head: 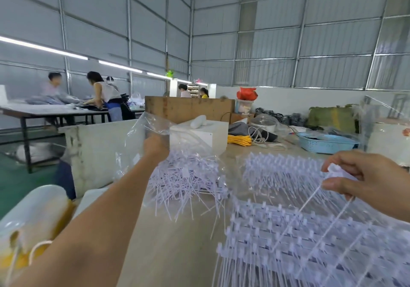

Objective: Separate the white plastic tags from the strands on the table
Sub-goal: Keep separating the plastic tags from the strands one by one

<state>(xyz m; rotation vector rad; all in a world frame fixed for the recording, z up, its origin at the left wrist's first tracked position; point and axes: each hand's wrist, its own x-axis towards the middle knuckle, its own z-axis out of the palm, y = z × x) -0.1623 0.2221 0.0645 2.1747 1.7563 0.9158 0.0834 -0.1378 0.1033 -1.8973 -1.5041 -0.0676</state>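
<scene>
My left hand (155,146) reaches forward and grips the upper edge of a clear plastic bag (155,129), holding it up. Inside and below the bag lies a heap of loose white plastic tags (188,182). My right hand (363,178) is raised at the right and pinches a white tag (335,169) whose thin strands hang down toward the table. Racks of joined white tags (299,238) lie flat on the wooden table (173,249) under that hand, with another batch (281,171) behind them.
A white box (213,135) stands behind the bag, with a brown crate (188,109) further back. A blue basket (326,143) and yellow cord (239,140) lie at the back right. A roll of white and yellow material (33,218) sits at the near left. People work at a far table.
</scene>
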